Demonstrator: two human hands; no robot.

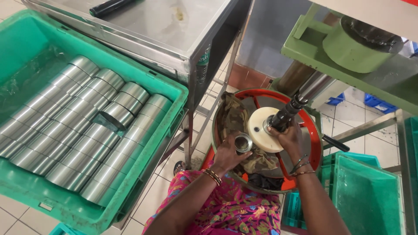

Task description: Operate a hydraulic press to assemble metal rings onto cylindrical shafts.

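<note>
Our left hand [226,154] is clamping a can [243,142] by its smooth, slippery-looking wall; our right hand [289,137] is closing round the spindle [283,117] above the disc [261,129].

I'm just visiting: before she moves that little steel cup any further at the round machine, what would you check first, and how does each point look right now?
1. Left hand has a firm hold on the cup: ok, fingers wrap its side.
2. Right hand is steady on the dark spindle: ok, it grips the lower end.
3. Cream disc is free of clutter: ok, its face is bare.
4. Cloth is clear of the disc: cannot tell, it lies bunched right beside it.
5. Cup is empty and clean inside: cannot tell, too small to see.
6. Crate of cups is within reach: ok, it sits at her left.
</note>
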